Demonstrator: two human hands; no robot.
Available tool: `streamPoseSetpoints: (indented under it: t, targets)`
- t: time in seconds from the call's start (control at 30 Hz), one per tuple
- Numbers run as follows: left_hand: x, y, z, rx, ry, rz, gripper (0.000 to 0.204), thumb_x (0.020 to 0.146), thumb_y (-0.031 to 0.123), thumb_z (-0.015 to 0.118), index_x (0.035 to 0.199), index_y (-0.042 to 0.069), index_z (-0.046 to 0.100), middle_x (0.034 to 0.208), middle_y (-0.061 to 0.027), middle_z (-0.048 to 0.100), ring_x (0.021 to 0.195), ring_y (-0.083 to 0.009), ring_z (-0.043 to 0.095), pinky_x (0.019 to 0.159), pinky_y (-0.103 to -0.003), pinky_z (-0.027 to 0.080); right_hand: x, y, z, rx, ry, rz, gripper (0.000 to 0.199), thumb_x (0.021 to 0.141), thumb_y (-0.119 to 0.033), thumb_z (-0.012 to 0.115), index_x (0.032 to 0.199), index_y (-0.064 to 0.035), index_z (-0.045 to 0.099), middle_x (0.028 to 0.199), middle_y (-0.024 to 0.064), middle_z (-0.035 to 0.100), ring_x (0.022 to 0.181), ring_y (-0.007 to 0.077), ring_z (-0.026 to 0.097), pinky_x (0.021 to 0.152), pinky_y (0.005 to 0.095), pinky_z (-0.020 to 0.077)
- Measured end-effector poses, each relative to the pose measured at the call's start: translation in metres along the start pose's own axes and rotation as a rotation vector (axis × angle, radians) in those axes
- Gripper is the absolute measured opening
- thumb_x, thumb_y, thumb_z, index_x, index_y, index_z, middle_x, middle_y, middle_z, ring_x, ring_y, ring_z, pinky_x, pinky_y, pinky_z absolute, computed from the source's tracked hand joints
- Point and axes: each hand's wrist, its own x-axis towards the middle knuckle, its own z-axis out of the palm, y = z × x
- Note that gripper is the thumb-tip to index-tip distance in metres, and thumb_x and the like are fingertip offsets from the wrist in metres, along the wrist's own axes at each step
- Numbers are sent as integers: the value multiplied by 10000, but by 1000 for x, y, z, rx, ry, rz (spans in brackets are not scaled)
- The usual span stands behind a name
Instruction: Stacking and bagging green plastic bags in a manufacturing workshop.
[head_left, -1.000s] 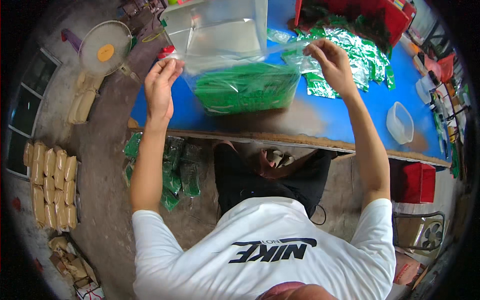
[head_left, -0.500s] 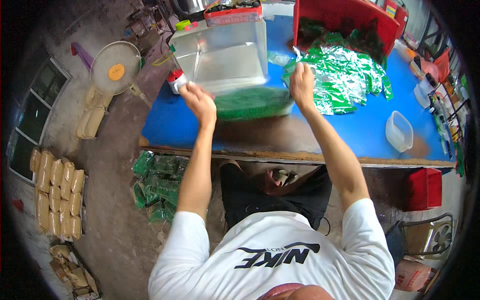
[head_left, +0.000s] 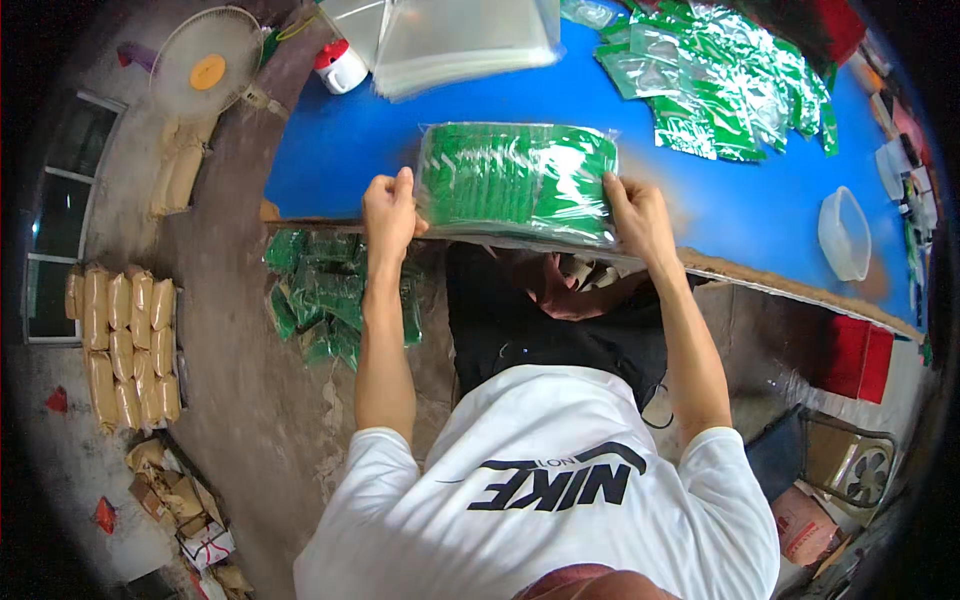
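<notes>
A clear plastic bag filled with a stack of green sachets [head_left: 515, 180] lies at the near edge of the blue table [head_left: 330, 160]. My left hand [head_left: 390, 210] grips its left end with the fingers curled shut. My right hand [head_left: 637, 215] clasps the right end of the same bag. The bag sits between both hands, partly over the table edge.
A stack of clear empty bags [head_left: 450, 40] and a small red-capped white bottle [head_left: 340, 68] lie at the far side. Loose green sachets [head_left: 730, 80] spread at the back right, a clear tub [head_left: 845, 235] at right. Green packs [head_left: 325, 295] and a fan [head_left: 210, 65] are on the floor.
The filled bag has come from the middle of the table toward me to the near edge. Both hands dropped from its raised open mouth to its two ends.
</notes>
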Motion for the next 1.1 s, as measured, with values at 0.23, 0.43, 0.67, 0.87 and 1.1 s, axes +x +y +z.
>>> streamPoseSetpoints:
  t: [0.23, 0.43, 0.67, 0.87, 1.1]
  targets:
    - [22, 37, -23, 439, 182, 370, 438, 906, 373, 694, 1011, -27, 550, 883, -94, 627, 875, -225, 610, 788, -373, 496, -8, -18, -38, -473, 231, 50, 459, 957, -409, 553, 1145, 2, 633, 978, 210, 699, 890, 379, 677, 785, 438, 525]
    - [36, 42, 42, 458, -223, 367, 872, 928, 552, 558, 1450, -96, 297, 1465, -311, 375, 1387, -408, 347, 1153, -438, 267, 15, -60, 58, -400, 439, -368, 685, 929, -455, 578, 1409, 2, 408, 1439, 303, 394, 1356, 463, 344, 1125, 566, 250]
    - [-93, -10, 18, 169, 119, 217, 815, 998, 465, 490, 1518, -28, 103, 1489, -293, 222, 1376, -376, 300, 1121, -454, 285, -7, -42, 50, -129, 320, -214, 860, 868, -495, 641, 1464, 5, 274, 1400, 333, 401, 1275, 482, 429, 1061, 514, 362]
    - [-144, -81, 23, -532, 142, -344, 865, 936, 699, 391, 1512, 67, 260, 1501, -133, 357, 1363, -303, 365, 1108, -432, 343, -6, -52, 59, -84, 128, -347, 762, 861, -557, 624, 1327, 19, 444, 1140, 282, 627, 1045, 443, 620, 926, 484, 481]
    - [-139, -151, -50, -858, -225, -604, 889, 883, 768, 389, 1518, 155, 291, 1523, -130, 348, 1355, -327, 401, 1079, -475, 402, 32, -54, 5, -34, -211, -266, 732, 876, -567, 621, 1316, 12, 531, 1254, 265, 592, 1153, 390, 591, 976, 451, 469]
